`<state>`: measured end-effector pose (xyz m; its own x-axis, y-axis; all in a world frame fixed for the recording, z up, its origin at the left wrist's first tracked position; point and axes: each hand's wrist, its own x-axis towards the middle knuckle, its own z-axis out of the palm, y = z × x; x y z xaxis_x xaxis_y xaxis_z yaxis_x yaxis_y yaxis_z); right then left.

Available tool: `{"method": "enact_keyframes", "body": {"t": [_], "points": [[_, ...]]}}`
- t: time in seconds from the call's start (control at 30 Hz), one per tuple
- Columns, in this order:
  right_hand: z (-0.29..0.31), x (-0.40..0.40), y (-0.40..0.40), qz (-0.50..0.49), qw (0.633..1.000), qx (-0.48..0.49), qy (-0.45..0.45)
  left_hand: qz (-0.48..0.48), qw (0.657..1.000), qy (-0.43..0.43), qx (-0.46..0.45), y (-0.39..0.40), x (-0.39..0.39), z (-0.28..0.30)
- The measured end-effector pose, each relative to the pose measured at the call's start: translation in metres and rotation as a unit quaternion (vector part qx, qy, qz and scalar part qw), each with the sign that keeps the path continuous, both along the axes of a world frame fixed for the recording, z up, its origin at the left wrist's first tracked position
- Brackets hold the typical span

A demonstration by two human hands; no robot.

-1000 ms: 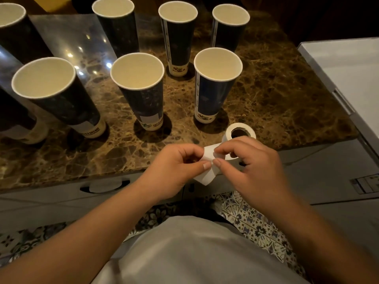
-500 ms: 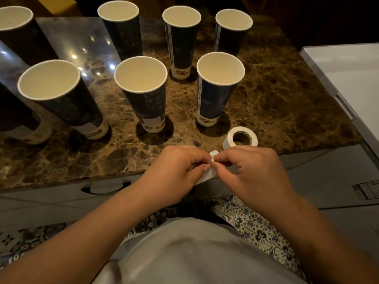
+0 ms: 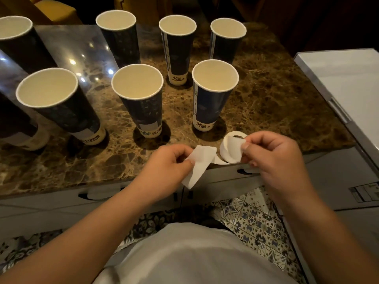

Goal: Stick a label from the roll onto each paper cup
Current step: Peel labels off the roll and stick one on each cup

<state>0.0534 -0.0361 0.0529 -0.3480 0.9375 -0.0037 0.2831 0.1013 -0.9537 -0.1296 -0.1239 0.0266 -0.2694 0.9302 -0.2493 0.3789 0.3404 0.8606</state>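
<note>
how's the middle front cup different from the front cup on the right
The middle front cup shows a pale rectangular label low on its side; the right front cup shows none on the side in view. The middle one looks darker, the right one bluer, with a white seam strip facing the camera. Both stand upright and empty on the marble table.

8 paper cups standing on the marble surface [image 3: 266, 95]: 4 in back row [image 3: 14, 37] [image 3: 120, 35] [image 3: 178, 50] [image 3: 226, 41], 3 in front row [image 3: 59, 105] [image 3: 141, 99] [image 3: 213, 93], 1 showing partly at left edge [image 3: 18, 132]. 1 label roll [image 3: 230, 149] sitting nr the front edge. 1 white strip [image 3: 200, 165] and 1 label [image 3: 235, 148] showing at the hands. 2 hands working: left hand [image 3: 166, 169], right hand [image 3: 272, 154].
</note>
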Motion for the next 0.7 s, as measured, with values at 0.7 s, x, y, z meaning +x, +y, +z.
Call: {"method": "enact_keyframes", "body": {"t": [0.7], "points": [[-0.022, -0.008, -0.019, 0.124, 0.815, 0.535, -0.184, 0.06, 0.985, -0.163, 0.009, -0.001, 0.004, 0.02]]}}
